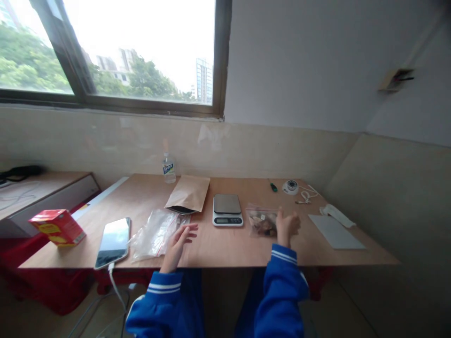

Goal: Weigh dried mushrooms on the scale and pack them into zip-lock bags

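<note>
My left hand (179, 244) is open, palm turned inward with the fingers stretched out, beside a crumpled pile of clear plastic zip bags (155, 234). My right hand (288, 226) is also open, its thumb up and its fingers extended, at the right edge of a clear zip bag (262, 220) holding brown pieces. Whether it touches that bag I cannot tell. Between the hands, farther back, sits a white kitchen scale (228, 210) with a square metal plate. Behind the plastic pile lies a kraft paper pouch (190, 191), its dark opening facing me.
On the left lie a charging phone (113, 241) and a red and yellow box (58, 227). A clear bottle (169, 168) stands at the back. At right are a dome camera (291, 187) with a cable, a small green-black item (273, 188) and a white sheet (336, 231).
</note>
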`<state>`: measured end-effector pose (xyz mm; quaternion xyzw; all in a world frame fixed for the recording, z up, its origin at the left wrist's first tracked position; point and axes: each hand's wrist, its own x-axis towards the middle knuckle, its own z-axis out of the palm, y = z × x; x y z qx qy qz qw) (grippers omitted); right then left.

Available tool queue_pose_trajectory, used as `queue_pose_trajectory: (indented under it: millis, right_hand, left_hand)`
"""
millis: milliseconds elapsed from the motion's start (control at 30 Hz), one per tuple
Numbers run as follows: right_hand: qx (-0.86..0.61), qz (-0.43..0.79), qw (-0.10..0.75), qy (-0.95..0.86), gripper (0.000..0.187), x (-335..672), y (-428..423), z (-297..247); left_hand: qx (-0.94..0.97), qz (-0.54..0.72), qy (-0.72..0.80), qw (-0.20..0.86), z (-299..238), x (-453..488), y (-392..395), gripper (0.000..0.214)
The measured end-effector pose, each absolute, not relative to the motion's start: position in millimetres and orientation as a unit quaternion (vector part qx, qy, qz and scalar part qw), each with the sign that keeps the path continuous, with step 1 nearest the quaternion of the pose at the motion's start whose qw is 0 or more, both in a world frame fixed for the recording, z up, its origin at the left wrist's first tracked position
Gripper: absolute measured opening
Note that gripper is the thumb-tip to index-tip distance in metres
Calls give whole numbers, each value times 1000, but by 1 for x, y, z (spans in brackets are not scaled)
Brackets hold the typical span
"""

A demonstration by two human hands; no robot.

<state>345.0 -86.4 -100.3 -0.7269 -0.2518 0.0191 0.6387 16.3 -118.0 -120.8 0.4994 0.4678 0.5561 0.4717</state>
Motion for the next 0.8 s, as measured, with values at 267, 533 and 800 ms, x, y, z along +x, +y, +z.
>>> queue_pose_trajectory:
  millis: [267, 533, 800]
  right_hand:
    - [-690, -38, 562, -455, 34, 301, -87, -196]
    - [-610, 90, 593, -518, 58, 323, -57, -182]
    - [-437, 265, 564, -649, 34, 199, -107, -124]
  left_hand:
    - [480, 606, 581, 255, -142, -28, -80, 40]
    - [532, 441, 716, 103, -130, -11, -3, 60]
    - [534, 473, 696, 87, -122, -12, 2, 23]
